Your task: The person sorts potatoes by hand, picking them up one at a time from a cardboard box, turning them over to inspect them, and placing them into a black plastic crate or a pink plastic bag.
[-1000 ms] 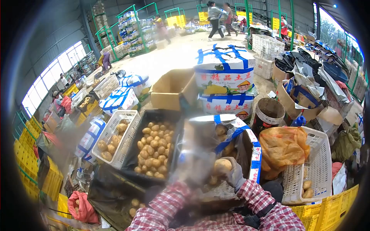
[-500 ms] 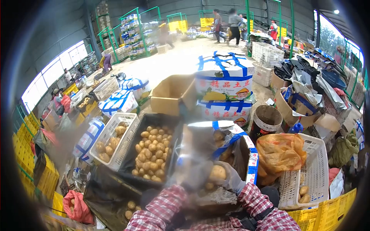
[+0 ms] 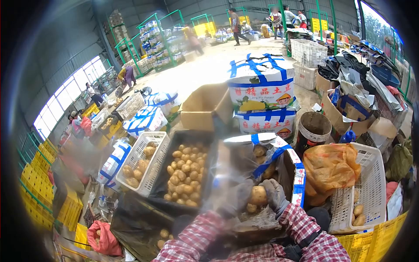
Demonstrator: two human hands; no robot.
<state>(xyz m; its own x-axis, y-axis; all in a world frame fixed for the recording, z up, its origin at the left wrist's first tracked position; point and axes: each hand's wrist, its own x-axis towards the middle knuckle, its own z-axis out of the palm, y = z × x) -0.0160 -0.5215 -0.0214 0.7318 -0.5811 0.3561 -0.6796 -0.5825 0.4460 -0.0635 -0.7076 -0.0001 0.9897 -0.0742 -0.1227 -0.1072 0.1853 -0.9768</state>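
Both hands, in grey gloves, are low in the blue-taped white carton (image 3: 299,174), which has a clear plastic liner. My right hand (image 3: 275,195) has its fingers closed round the right side of a large potato (image 3: 258,196). On the potato's left is my left hand (image 3: 233,197), blurred by a smear on the view, so its fingers cannot be made out. Several more potatoes (image 3: 260,151) lie at the carton's far end. A black-lined crate (image 3: 159,174) with many small potatoes stands just left of the carton.
A white basket (image 3: 162,146) of larger potatoes stands at left, an empty brown box (image 3: 198,120) and stacked cartons (image 3: 262,94) ahead. At right are a bucket (image 3: 313,131), an orange mesh bag (image 3: 328,170) and a white basket (image 3: 373,187). People (image 3: 236,26) walk far behind.
The view has shifted, so the nearby containers appear farther right. The potato between my hands now shows more clearly. People in the background have moved.
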